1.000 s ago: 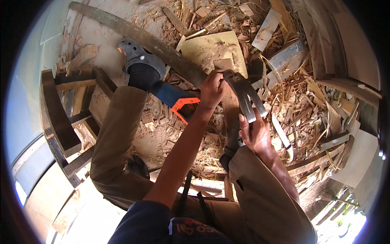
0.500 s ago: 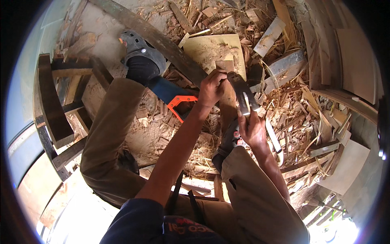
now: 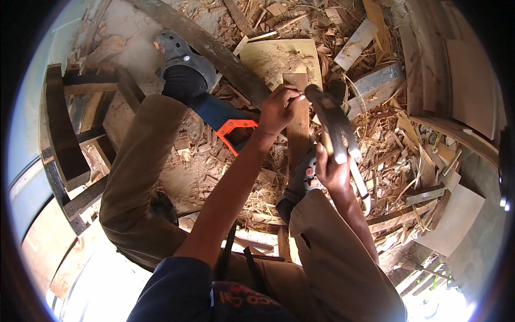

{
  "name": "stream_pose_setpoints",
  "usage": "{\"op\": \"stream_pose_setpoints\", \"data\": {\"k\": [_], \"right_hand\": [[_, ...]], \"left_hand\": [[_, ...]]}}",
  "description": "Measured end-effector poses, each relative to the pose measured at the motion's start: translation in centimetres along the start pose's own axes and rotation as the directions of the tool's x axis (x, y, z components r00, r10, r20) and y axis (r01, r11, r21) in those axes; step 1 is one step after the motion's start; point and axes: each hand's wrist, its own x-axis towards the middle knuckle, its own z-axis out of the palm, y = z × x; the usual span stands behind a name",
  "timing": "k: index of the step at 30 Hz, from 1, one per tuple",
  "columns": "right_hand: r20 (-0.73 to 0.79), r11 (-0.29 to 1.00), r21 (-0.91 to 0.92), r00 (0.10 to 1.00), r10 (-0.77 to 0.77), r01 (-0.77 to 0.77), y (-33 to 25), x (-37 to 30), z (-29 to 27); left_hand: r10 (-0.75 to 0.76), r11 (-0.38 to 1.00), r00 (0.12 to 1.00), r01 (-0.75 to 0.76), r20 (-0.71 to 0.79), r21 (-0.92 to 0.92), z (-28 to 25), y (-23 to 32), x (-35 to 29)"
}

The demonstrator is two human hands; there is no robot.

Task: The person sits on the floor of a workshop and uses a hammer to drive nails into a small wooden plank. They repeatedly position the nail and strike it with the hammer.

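Change: since the earlier frames both hands have shifted toward 12 o'clock along the strip, and the hammer head has come in closer to the left fingertips.
Right knee: brown trouser leg (image 3: 332, 252) fills the near field at 5 o'clock.
Right shoe: grey shoe (image 3: 304, 180) stands on the near end of the strip, just at 9 o'clock of the right hand.
Right hand: right hand (image 3: 330, 169) is wrapped tight around the hammer's handle, fingers curled closed on it.
Hammer: hammer (image 3: 335, 126) rises from that fist toward 11 o'clock, its dark head tilted over the strip.
Left hand: left hand (image 3: 277, 110) has its fingertips pinched together on something small and pale at the strip's face; what it is, too small to tell.
Strip: narrow wooden strip (image 3: 296, 121) runs from the right shoe toward 12 o'clock, lying on the board.
Saw: handsaw with orange handle (image 3: 228, 123) lies at 9 o'clock of the left hand, among the shavings.
Left shoe: grey shoe (image 3: 179, 53) rests farther off at 10 o'clock, against a long dark plank (image 3: 214, 48).
Board: pale flat board (image 3: 268, 56) lies farthest, at 12 o'clock, under the strip's far end.
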Motion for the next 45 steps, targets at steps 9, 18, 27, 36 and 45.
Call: {"op": "stream_pose_setpoints", "data": {"k": [9, 18, 27, 36, 45], "right_hand": [[0.05, 0.999, -0.053, 0.999, -0.009, 0.011, -0.4, 0.1, -0.5], [-0.042, 0.997, -0.053, 0.997, -0.066, 0.064, 0.1, 0.9, 0.1], [0.011, 0.992, -0.07, 0.994, -0.108, 0.109, 1.3, -0.1, 0.0], [-0.025, 0.999, -0.039, 1.0, 0.012, -0.013, -0.7, 0.7, -0.7], [-0.047, 0.985, 0.154, 0.996, 0.082, -0.074, -1.2, -0.2, -0.2]], "left_hand": [[0.029, 0.999, 0.999, -0.03, -0.013, -0.025, -0.5, 0.4, 0.2], [0.06, 0.998, 0.998, -0.061, -0.023, -0.013, -0.1, -0.2, 0.1], [-0.018, 0.999, 1.0, 0.017, -0.008, -0.038, -0.2, 0.5, 0.4], [0.047, 0.999, 0.999, -0.047, -0.007, -0.016, -0.2, -0.5, 0.4], [0.02, 0.997, 0.999, -0.022, -0.026, -0.073, -0.1, -0.2, 0.3]]}}
